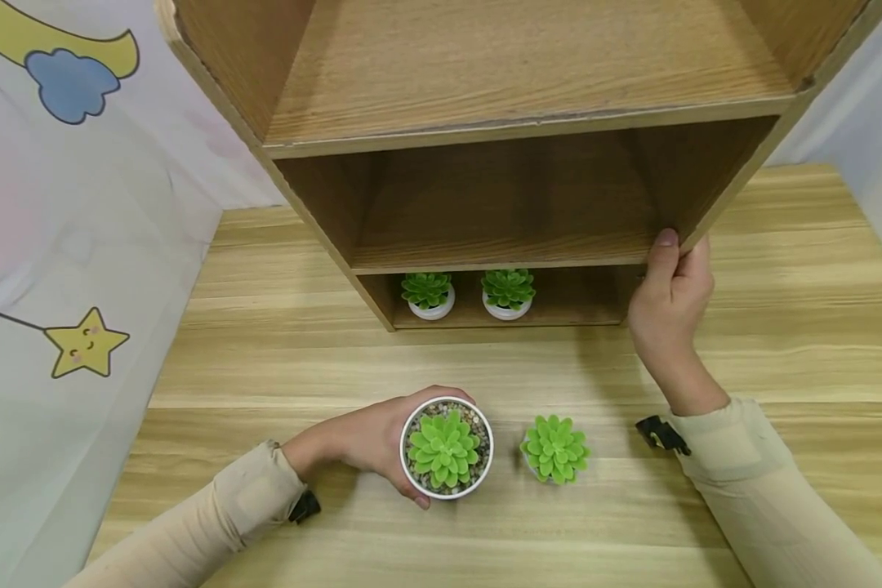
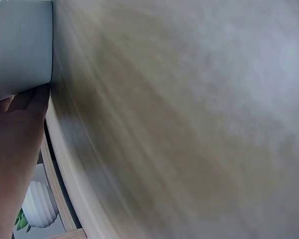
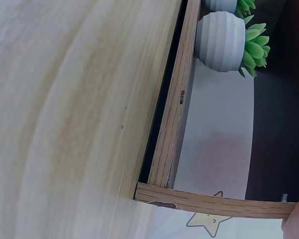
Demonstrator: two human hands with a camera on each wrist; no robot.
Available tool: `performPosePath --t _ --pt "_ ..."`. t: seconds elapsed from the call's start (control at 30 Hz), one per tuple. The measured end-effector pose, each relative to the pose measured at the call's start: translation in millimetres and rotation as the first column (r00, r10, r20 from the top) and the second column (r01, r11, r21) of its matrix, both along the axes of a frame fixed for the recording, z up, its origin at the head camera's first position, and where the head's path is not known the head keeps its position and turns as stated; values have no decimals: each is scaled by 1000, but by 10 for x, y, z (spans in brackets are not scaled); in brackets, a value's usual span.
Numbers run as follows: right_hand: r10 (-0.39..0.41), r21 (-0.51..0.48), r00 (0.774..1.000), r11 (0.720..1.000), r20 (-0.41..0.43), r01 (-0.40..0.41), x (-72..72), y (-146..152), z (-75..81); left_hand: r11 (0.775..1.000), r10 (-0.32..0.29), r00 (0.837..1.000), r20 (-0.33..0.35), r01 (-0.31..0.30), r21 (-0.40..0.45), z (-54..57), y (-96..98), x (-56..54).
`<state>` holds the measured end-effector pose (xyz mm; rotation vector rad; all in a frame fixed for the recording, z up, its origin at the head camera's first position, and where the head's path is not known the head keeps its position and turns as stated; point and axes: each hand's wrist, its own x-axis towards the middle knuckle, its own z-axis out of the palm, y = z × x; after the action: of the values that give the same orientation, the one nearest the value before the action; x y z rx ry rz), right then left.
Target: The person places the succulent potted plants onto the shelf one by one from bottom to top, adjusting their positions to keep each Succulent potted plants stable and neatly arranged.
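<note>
My left hand [image 1: 373, 433] curls round a white pot [image 2: 20, 45] from its left side. In it grows a bright green succulent [image 1: 444, 449] among pebbles. The left wrist view shows the pot's base right at the tabletop. A smaller potted succulent [image 1: 554, 449] stands a little to the right, touched by neither hand. With my right hand [image 1: 672, 306] I grip the right side panel of a wooden shelf [image 1: 529, 122], thumb on its front edge. On the shelf's lowest level sit two small succulents [image 1: 426, 290] in ribbed white pots [image 3: 222, 42].
The shelf stands at the back of the wood-grain table [image 1: 279, 359], its middle and upper levels above the lowest one. A pale cloth [image 1: 51, 245] printed with a star and a cloud hangs along the left. Black clips [image 1: 663, 434] sit at both cuffs.
</note>
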<state>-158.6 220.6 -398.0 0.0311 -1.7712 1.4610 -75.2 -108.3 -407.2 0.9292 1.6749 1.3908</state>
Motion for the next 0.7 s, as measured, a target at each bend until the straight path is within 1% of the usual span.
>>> performPosePath --t 0.07,0.13,0.23,0.27,0.4,0.43,0.6,0.7 --pt "2 -1 1000 1000 -5 -2 -1 -2 1 1000 6 1000 -3 -6 -5 -43 -10 -3" --pt "3 0 1000 1000 -9 -3 -4 -2 -1 1000 11 1000 -18 -11 -13 -111 -29 -10" --pt "4 2 1000 1000 -15 -4 -5 1 -5 1000 8 999 -52 -9 -22 -206 -50 -30" --pt "3 2 1000 1000 -16 -3 -5 2 -7 1000 6 998 -63 -7 -19 -220 -51 -39" --pt "2 3 1000 1000 -18 -2 -9 5 -7 1000 5 997 -75 -7 -16 -217 -51 -64" --pt "2 4 1000 1000 -15 -2 -10 5 -3 1000 9 998 -69 -10 -16 -213 -51 -67" --pt "-8 5 1000 1000 4 8 -4 -2 16 1000 25 995 -91 -26 -12 -185 -54 -88" --pt "-14 4 1000 1000 10 14 1 -9 20 999 36 996 -85 -36 -6 -168 -57 -93"
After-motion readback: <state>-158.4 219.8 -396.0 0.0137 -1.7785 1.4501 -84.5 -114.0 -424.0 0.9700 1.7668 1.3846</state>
